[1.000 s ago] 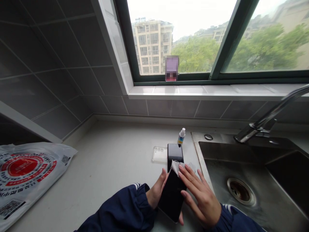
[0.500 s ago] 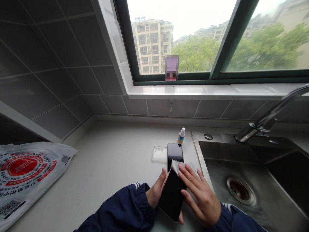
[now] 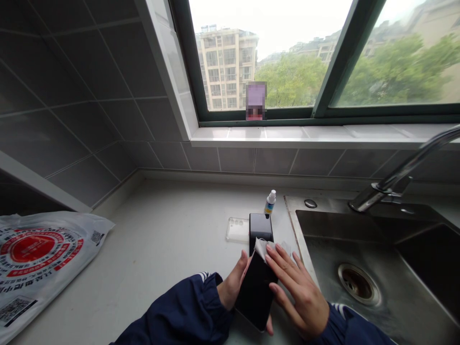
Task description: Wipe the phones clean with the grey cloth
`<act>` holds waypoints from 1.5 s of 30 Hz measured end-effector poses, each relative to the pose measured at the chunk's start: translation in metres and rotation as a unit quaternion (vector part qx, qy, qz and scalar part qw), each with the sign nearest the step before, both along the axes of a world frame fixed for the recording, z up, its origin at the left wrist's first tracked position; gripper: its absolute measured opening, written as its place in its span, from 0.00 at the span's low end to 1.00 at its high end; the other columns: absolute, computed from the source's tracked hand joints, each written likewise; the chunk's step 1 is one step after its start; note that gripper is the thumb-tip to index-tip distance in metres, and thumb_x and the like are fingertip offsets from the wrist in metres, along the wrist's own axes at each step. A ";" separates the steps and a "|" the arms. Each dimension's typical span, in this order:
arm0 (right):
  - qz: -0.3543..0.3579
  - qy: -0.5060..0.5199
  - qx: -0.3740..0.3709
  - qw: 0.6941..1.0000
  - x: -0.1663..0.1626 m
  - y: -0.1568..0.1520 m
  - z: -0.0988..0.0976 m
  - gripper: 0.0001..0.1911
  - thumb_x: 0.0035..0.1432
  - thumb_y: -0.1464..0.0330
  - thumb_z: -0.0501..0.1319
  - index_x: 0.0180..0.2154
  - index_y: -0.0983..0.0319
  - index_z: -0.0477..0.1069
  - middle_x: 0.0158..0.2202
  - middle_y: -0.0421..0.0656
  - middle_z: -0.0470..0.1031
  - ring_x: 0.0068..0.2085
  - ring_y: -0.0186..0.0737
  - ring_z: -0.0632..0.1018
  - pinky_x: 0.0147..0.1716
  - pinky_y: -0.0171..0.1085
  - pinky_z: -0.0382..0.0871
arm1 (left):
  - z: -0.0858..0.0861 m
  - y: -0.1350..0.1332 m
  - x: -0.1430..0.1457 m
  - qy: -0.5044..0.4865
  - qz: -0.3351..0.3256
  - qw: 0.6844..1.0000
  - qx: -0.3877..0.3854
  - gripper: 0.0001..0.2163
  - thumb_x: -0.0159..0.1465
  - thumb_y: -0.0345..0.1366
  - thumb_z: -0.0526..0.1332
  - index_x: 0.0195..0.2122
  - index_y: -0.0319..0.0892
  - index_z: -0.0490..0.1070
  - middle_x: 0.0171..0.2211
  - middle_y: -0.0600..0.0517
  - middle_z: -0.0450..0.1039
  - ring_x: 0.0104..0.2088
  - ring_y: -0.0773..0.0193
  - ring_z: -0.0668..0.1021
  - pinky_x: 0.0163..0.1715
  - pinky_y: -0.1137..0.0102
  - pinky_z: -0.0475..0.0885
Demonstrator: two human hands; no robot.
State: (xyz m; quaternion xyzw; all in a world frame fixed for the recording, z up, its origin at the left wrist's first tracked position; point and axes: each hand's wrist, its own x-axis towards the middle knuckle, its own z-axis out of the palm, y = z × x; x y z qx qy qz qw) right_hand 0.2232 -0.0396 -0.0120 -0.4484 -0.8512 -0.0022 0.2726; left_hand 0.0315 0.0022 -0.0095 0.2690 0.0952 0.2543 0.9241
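A black smartphone (image 3: 256, 292) lies tilted in my left hand (image 3: 233, 282), whose thumb runs along its left edge while a fingertip shows at the lower right. My right hand (image 3: 300, 292) presses a crumpled white cloth or tissue (image 3: 262, 247) against the phone's upper end, its fingers closed over it. Behind the held phone, a second dark phone (image 3: 261, 225) rests on the counter, its lower part hidden. Left of that one lies a clear phone case (image 3: 237, 229). A small white bottle (image 3: 270, 201) with a blue and yellow label stands just beyond.
To the right is a steel sink (image 3: 298, 225) with a drain (image 3: 358, 283) and a chrome faucet (image 3: 381, 184). A printed plastic bag (image 3: 46, 258) sits on the left of the white counter (image 3: 161, 239). A tiled sill and window (image 3: 287, 117) border the back.
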 end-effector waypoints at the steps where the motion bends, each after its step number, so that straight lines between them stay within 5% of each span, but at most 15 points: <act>1: 0.000 -0.002 -0.001 1.000 0.000 0.000 0.000 0.30 0.65 0.70 0.52 0.66 0.63 0.50 0.67 0.48 0.54 0.68 0.51 0.53 0.64 0.53 0.48 | 0.000 0.000 0.000 -0.003 -0.004 1.000 0.003 0.40 0.60 0.65 0.44 0.67 0.46 0.48 0.59 0.37 0.63 0.47 0.43 0.77 0.46 0.44 0.68; 26: 0.004 -0.012 -0.003 1.000 0.001 0.001 -0.003 0.29 0.65 0.69 0.52 0.66 0.64 0.50 0.67 0.48 0.54 0.67 0.54 0.54 0.62 0.55 0.54 | 0.002 -0.001 0.001 -0.018 0.025 0.999 0.019 0.38 0.61 0.63 0.45 0.67 0.44 0.49 0.63 0.36 0.59 0.54 0.39 0.71 0.53 0.41 0.61; 39: 0.003 -0.015 -0.002 1.000 0.001 0.000 -0.002 0.29 0.66 0.69 0.51 0.66 0.63 0.49 0.67 0.48 0.53 0.67 0.53 0.53 0.62 0.54 0.54 | -0.004 0.002 0.000 -0.029 -0.008 0.999 0.025 0.39 0.61 0.65 0.43 0.68 0.46 0.45 0.61 0.36 0.61 0.47 0.43 0.76 0.44 0.46 0.70; 45: -0.001 -0.015 0.001 1.000 0.001 0.001 -0.002 0.29 0.66 0.69 0.51 0.66 0.63 0.49 0.67 0.48 0.54 0.67 0.53 0.54 0.62 0.54 0.55 | -0.006 0.001 0.001 -0.035 -0.002 0.999 0.033 0.40 0.61 0.64 0.43 0.68 0.44 0.44 0.62 0.35 0.59 0.51 0.41 0.74 0.49 0.44 0.66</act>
